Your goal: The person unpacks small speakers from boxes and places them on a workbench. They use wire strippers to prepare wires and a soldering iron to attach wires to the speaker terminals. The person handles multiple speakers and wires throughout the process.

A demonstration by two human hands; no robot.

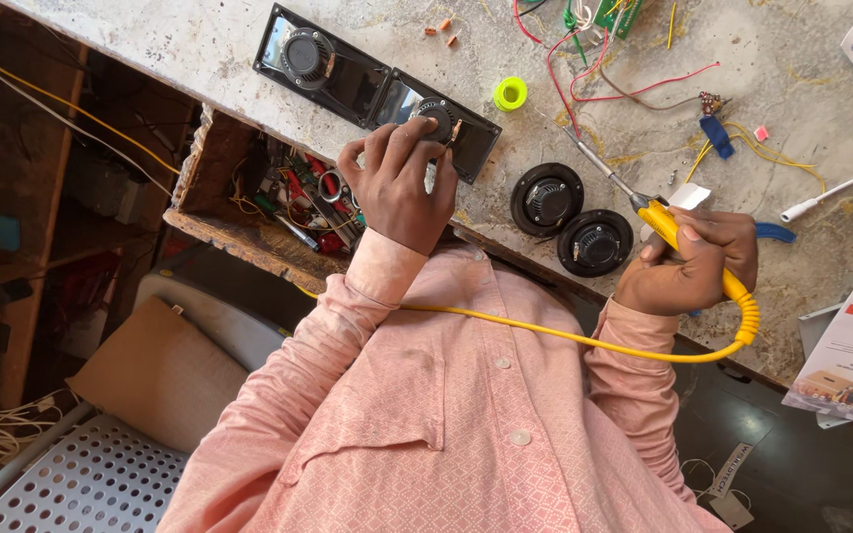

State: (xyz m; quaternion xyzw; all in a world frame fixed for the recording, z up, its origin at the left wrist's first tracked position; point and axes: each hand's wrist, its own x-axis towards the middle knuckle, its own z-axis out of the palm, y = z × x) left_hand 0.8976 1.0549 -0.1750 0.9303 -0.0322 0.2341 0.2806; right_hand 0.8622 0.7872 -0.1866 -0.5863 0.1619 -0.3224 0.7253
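While the left hand (399, 183) presses fingers closed on the round driver of a black rectangular speaker panel (441, 133) on the worktop (792, 89), the right hand (688, 262) grips a yellow-handled soldering iron (644, 202), tip raised between the panel and red wires (584, 89). Step judged: soldering at the panel; next move calls for steadying the tip onto a terminal, clear of two loose round speakers (570, 217).

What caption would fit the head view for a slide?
Left hand rests on a speaker while right hand holds a yellow soldering iron over a cluttered bench.
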